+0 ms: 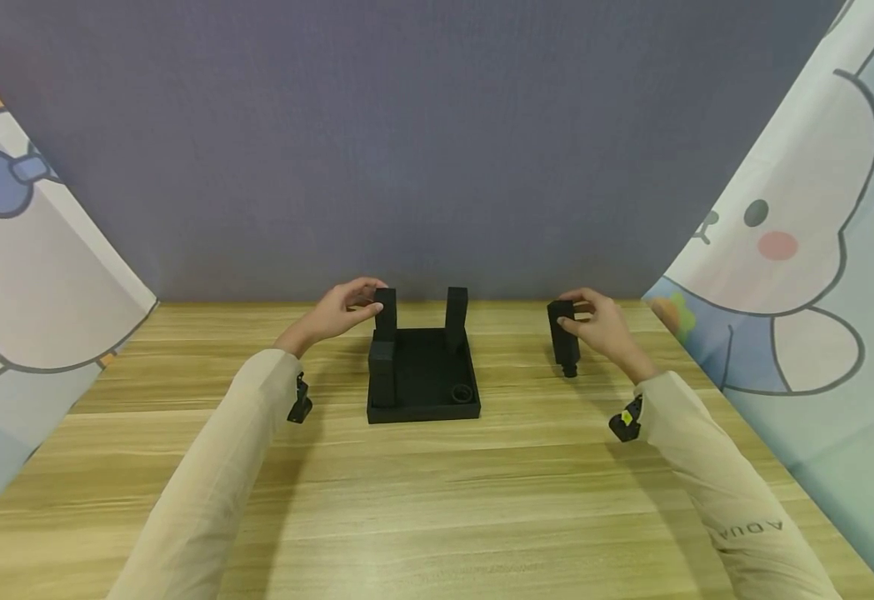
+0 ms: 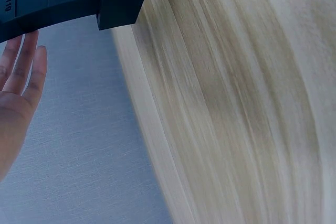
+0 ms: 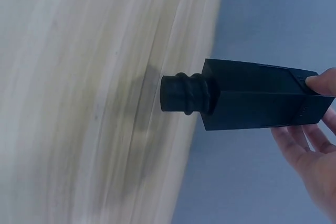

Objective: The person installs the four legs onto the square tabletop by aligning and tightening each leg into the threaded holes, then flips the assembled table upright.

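Observation:
My left hand (image 1: 341, 312) pinches the upper end of a black upright post (image 1: 387, 321) at the back left of a square black tray-like base (image 1: 425, 412). In the left wrist view, the fingers (image 2: 22, 69) lie against that post, which bears small marks. My right hand (image 1: 598, 323) grips the top of a loose black square leg (image 1: 562, 333), right of the base. Its threaded round end (image 3: 186, 94) points down, above the table. At the base's front right corner is a round threaded socket (image 1: 462, 393).
Two more black posts rise from the base, one at the front left (image 1: 382, 375) and one at the back right (image 1: 456, 318). A grey panel (image 1: 422, 150) stands behind the wooden table (image 1: 437, 500), with cartoon-printed walls (image 1: 804, 250) at both sides.

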The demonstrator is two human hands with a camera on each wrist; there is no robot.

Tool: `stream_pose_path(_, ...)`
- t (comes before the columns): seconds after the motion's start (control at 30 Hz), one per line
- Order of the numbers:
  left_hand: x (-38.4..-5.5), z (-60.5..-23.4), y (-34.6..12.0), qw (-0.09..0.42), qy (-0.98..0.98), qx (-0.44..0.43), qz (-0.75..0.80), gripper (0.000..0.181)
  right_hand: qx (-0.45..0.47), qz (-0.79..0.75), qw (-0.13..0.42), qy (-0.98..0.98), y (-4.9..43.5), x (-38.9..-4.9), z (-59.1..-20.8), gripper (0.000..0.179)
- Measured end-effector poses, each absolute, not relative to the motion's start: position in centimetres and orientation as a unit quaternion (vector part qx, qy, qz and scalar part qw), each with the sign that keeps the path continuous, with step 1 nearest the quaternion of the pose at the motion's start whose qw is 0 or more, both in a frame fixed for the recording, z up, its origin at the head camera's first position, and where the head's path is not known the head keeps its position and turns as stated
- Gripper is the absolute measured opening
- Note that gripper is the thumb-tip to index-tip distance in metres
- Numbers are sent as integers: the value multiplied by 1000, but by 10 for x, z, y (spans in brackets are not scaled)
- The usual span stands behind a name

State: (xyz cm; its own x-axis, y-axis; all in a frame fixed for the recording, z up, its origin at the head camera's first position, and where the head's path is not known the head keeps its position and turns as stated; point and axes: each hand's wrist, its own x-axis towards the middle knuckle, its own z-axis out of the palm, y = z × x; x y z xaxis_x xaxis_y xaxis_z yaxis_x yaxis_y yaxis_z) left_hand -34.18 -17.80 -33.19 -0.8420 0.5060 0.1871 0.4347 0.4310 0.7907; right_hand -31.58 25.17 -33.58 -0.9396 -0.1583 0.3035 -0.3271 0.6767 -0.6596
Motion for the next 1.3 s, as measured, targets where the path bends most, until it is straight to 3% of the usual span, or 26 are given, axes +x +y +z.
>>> stream_pose_path(0.5,-350,-340,-181,35,847,280,449,41,171,431,104,-880,228,-309,-331,40)
stream_pose_path(0.9,-327,-316,-174,49,847,276,451,40,197,477,88,-852,214,-308,-331,42)
stream_pose_path(1.3,-327,-316,-174,51,847,274,452,39,235,531,72,-811,198,-298,-324,41)
